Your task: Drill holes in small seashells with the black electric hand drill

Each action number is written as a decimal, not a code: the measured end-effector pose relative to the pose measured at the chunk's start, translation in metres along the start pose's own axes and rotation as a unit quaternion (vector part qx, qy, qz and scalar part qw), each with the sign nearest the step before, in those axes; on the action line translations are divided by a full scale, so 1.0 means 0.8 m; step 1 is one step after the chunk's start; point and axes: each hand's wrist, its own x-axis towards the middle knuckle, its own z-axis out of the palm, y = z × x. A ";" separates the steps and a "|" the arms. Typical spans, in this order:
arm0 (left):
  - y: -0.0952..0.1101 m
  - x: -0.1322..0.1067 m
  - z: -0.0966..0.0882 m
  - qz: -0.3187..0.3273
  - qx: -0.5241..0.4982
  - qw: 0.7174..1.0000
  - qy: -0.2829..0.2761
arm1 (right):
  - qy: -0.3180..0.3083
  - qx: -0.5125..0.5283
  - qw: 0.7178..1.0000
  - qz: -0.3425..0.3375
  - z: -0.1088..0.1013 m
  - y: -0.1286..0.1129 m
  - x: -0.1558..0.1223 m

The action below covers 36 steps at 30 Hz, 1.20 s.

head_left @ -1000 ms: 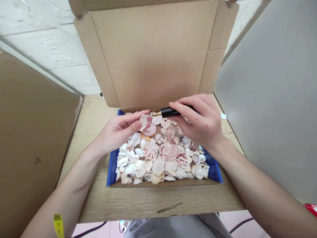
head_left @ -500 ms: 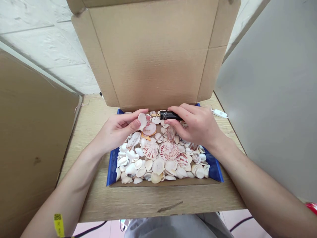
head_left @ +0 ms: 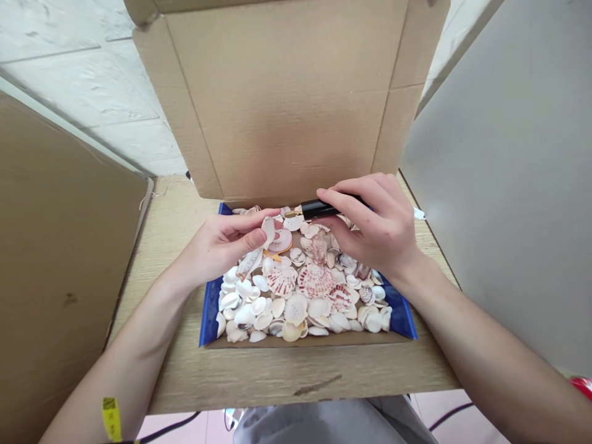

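Between the thumb and fingers of my left hand [head_left: 226, 243] a white seashell [head_left: 268, 232] is pinched, held above the box's far left part. My right hand [head_left: 377, 219] is wrapped round a small black hand drill [head_left: 315, 208] with a brass-coloured chuck [head_left: 293, 213]. The drill lies nearly level and points left at the shell. Whether its thin tip touches the shell I cannot tell. Below both hands, an open cardboard box with blue sides [head_left: 211, 308] holds many loose shells, among them red-and-white scallop shells [head_left: 316, 280] and an orange-edged shell [head_left: 280, 241].
The raised box lid [head_left: 287, 98] stands behind the shells. A wooden table [head_left: 259, 376] carries the box, with a brown panel [head_left: 60, 234] at left and a grey panel [head_left: 513, 185] at right. A small white object [head_left: 419, 213] shows beyond my right hand.
My right hand has shifted slightly right and up, tilting the drill so its rear is higher. The shell in my left hand has turned a little and now shows more edge-on.
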 end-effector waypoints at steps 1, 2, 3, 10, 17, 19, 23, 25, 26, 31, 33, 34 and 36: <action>0.000 0.000 0.000 0.000 -0.001 1.000 -0.001 | -0.006 0.000 1.000 0.003 0.001 0.000 0.000; 0.001 0.000 0.000 -0.001 -0.001 1.000 0.000 | -0.019 0.001 1.000 0.007 0.001 0.000 -0.001; 0.001 0.000 0.001 -0.003 0.001 1.000 0.003 | -0.036 0.003 0.999 0.011 0.002 0.000 -0.001; 0.003 0.000 0.001 -0.003 0.015 1.000 0.010 | -0.116 0.026 0.993 0.020 0.005 -0.001 -0.003; 0.004 0.000 0.004 -0.023 -0.018 0.999 0.040 | -0.096 0.028 0.995 0.019 0.001 -0.002 -0.001; 0.004 0.000 0.005 -0.013 -0.009 0.999 0.030 | -0.109 0.021 0.993 0.028 0.000 -0.004 -0.001; 0.002 0.001 0.005 -0.003 -0.015 1.000 0.016 | -0.101 0.014 0.994 0.028 -0.001 -0.005 -0.002; -0.001 0.001 0.004 -0.010 -0.037 0.998 0.040 | -0.089 0.017 0.995 0.037 -0.001 -0.005 -0.002; -0.003 0.001 0.004 -0.012 -0.046 0.998 0.052 | -0.089 0.018 0.995 0.042 0.000 -0.005 -0.002; -0.006 0.001 0.005 -0.010 -0.058 0.996 0.066 | -0.110 0.010 0.993 0.042 0.001 -0.004 -0.002; -0.006 0.001 0.006 -0.006 -0.057 0.996 0.067 | -0.109 0.007 0.993 0.036 0.002 -0.004 -0.003; -0.006 0.001 0.007 -0.005 -0.054 0.996 0.068 | -0.107 0.008 0.994 0.033 0.002 -0.004 -0.003; -0.005 0.001 0.007 -0.004 -0.047 0.996 0.070 | -0.103 0.012 0.994 0.027 0.002 -0.003 -0.003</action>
